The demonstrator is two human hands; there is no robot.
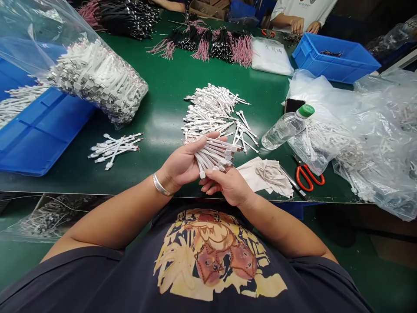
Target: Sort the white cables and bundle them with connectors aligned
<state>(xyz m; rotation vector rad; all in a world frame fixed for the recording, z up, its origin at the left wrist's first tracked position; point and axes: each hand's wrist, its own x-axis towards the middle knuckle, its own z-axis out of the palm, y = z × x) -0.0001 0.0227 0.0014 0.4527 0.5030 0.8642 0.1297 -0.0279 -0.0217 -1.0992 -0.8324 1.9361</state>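
My left hand [182, 163], a silver bangle on its wrist, is closed round a bundle of short white cables [216, 155] held above the near edge of the green table [163, 108]. My right hand [224, 184] sits just under the bundle's near ends, its fingers curled against them. Just beyond the bundle lies a loose pile of the same white cables [211, 111]. A small separate group of white cables [114, 148] rests to the left.
A clear bag of white cables [94, 78] leans on a blue tray [42, 130] at left. To the right are a plastic bottle [286, 126], red scissors [308, 176], folded cloth [270, 176], crumpled bags [368, 130]. Far side: black-pink cables [215, 41], blue bin [335, 56], another person's hands [304, 27].
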